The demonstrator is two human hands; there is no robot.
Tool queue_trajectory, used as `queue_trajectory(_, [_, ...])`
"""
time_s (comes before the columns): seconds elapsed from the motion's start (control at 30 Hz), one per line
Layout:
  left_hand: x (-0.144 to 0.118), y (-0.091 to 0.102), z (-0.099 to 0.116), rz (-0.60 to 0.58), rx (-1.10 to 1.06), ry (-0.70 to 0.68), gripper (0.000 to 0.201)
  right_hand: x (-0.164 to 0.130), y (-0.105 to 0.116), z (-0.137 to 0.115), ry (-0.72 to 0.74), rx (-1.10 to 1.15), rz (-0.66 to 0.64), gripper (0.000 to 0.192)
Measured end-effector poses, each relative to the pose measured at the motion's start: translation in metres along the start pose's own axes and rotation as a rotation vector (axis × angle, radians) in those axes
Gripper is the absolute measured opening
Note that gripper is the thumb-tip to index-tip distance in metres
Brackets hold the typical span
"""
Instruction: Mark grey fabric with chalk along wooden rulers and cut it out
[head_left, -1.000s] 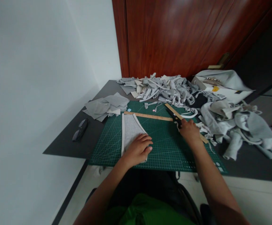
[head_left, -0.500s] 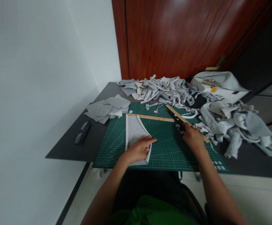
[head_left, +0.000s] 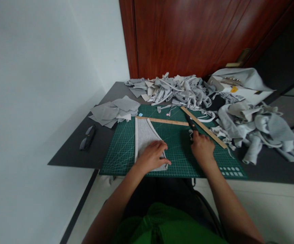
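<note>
My left hand (head_left: pixel 152 156) lies flat, fingers spread, on a gray cloth piece (head_left: pixel 147 137). The cloth rests on the green cutting mat (head_left: pixel 177 159), near the mat's left edge and close to the front edge of the surface (head_left: pixel 70 154). It is one piece, wide near me and narrow at the far end, with a paler band down each long side. I think it is soft, light and floppy. It would slide or bunch up if I pushed it, so pressing it flat with my palm near the front end seems the best way to keep it in place.

My right hand (head_left: pixel 201 149) is closed around the black handles of the scissors (head_left: pixel 191 124). The blades point away from me. My two hands are apart, with bare mat between them.

There are two wooden rulers. One ruler (head_left: pixel 162 120) lies across the far end of the cloth. The other, longer ruler (head_left: pixel 204 127) slants toward the right edge of the mat, just beside the scissors.

At the back edge of the surface is one big scrap heap (head_left: pixel 177 91) of gray strips. More gray cloth (head_left: pixel 258 130) is piled at the right side. A small stack of cut pieces (head_left: pixel 116 111) sits near the left edge, and one pair of glasses (head_left: pixel 87 137) lies in front of it.
</note>
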State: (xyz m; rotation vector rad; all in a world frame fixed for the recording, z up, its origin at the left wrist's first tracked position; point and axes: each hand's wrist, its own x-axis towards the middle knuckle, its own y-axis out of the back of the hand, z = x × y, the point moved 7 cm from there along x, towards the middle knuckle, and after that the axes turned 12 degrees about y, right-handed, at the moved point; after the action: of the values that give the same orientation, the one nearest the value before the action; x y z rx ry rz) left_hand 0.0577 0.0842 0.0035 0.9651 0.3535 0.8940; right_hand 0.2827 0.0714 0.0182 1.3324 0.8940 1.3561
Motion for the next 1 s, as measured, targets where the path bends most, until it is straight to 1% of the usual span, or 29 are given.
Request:
queue_trajectory(0.07, [0.001, -0.001, 0.003, -0.007, 0.015, -0.010, 0.048, 0.001, -0.003, 0.008, -0.023, 0.039, 0.019, 0.024])
queue_trajectory(0.13, [0.001, -0.002, 0.005, -0.022, 0.021, -0.040, 0.037, 0.004, -0.010, 0.027, -0.055, 0.178, 0.069, 0.022])
queue_trajectory(0.17, [0.001, -0.003, 0.006, -0.029, 0.024, -0.063, 0.033, 0.006, -0.015, 0.037, -0.057, 0.300, 0.104, 0.024])
queue_trajectory(0.2, [0.001, -0.003, 0.007, -0.034, 0.026, -0.085, 0.031, 0.008, -0.021, 0.050, -0.089, 0.457, 0.135, 0.028])
queue_trajectory(0.23, [0.000, -0.003, 0.007, -0.037, 0.027, -0.099, 0.028, 0.010, -0.030, 0.063, -0.146, 0.652, 0.146, 0.033])
queue_trajectory(0.3, [-0.001, -0.002, 0.007, -0.040, 0.015, -0.097, 0.024, 0.012, -0.049, 0.085, -0.333, 1.004, 0.148, 0.042])
queue_trajectory(0.37, [-0.003, 0.001, 0.007, -0.047, -0.002, -0.074, 0.020, 0.014, -0.056, 0.093, -0.422, 1.185, 0.152, 0.044])
queue_trajectory(0.4, [-0.003, 0.002, 0.007, -0.051, -0.008, -0.068, 0.018, 0.016, -0.054, 0.092, -0.429, 1.239, 0.153, 0.042])
queue_trajectory(0.47, [-0.005, 0.004, 0.008, -0.063, -0.013, -0.068, 0.014, 0.019, -0.047, 0.083, -0.388, 1.357, 0.138, 0.038])
queue_trajectory(0.53, [-0.007, 0.006, 0.009, -0.083, -0.011, -0.081, 0.012, 0.022, -0.037, 0.068, -0.333, 1.567, 0.113, 0.037])
queue_trajectory(0.63, [-0.008, 0.006, 0.009, -0.116, -0.011, -0.090, 0.015, 0.024, -0.022, 0.051, -0.274, 1.907, 0.098, 0.037])
queue_trajectory(0.7, [-0.007, 0.006, 0.008, -0.126, -0.012, -0.084, 0.015, 0.023, -0.018, 0.044, -0.264, 2.079, 0.081, 0.036])
queue_trajectory(0.77, [-0.006, 0.005, 0.007, -0.128, -0.017, -0.075, 0.010, 0.021, -0.017, 0.039, -0.276, 2.224, 0.036, 0.037])
queue_trajectory(0.83, [-0.006, 0.005, 0.007, -0.127, -0.020, -0.066, 0.005, 0.018, -0.017, 0.036, -0.299, 2.287, 0.018, 0.039])
queue_trajectory(0.9, [-0.005, 0.004, 0.006, -0.117, -0.019, -0.062, 0.003, 0.016, -0.013, 0.033, -0.302, 2.343, 0.057, 0.040])
queue_trajectory(1.0, [-0.005, 0.004, 0.006, -0.102, -0.016, -0.063, 0.002, 0.011, 0.002, 0.025, -0.268, 2.498, 0.205, 0.035])
